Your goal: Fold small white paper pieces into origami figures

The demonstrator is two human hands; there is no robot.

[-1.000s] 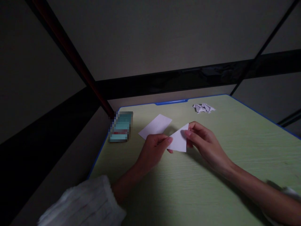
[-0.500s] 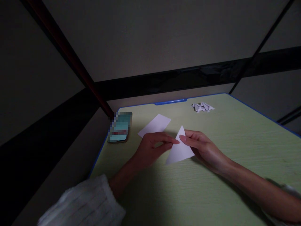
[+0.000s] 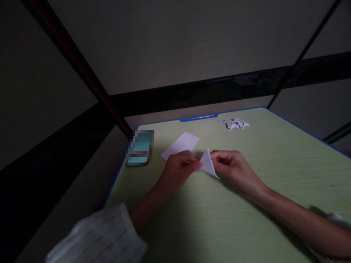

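A small folded piece of white paper [image 3: 208,165] is held just above the table between my two hands. My left hand [image 3: 179,170] pinches its left side with thumb and fingers. On the other side, my right hand [image 3: 233,164] grips the right edge, its fingertips partly hidden behind the paper. The piece is turned so that one narrow folded edge faces me. Just beyond my left hand, a flat white sheet of paper [image 3: 182,144] lies on the table.
The pale green table [image 3: 274,175] has a blue rim and a blue handle strip [image 3: 199,118] at its far edge. A phone [image 3: 140,148] lies at the left. Small folded paper figures [image 3: 236,124] sit at the back right. Dark panels stand behind.
The folded paper has turned from a broad triangle facing me to a narrower shape seen partly edge-on. My left thumb has come onto its near side.
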